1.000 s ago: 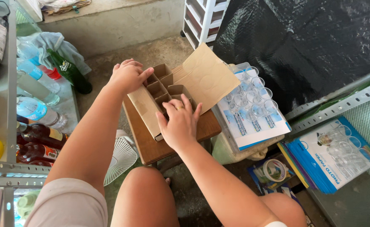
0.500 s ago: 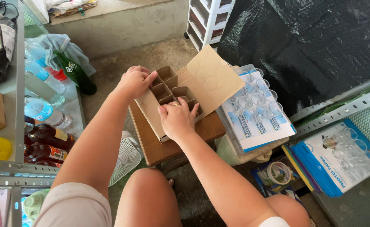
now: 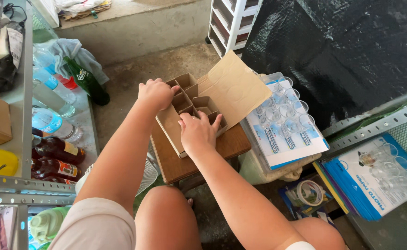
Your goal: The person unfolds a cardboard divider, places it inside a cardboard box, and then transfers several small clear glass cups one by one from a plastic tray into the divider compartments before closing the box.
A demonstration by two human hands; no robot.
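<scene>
Our left hand (image 3: 156,94) curls closed over the far rim of the cardboard box (image 3: 192,109) with its divider grid, while our right hand (image 3: 198,133) lies open and flat, fingers spread, pressing on the near cells. The box sits on the small wooden stool (image 3: 203,155), flap up. We judge it light, stiff at the edges, easily creased; the outer walls give the best hold. Compared with a second ago, both hands have shifted slightly further over the dividers.
</scene>
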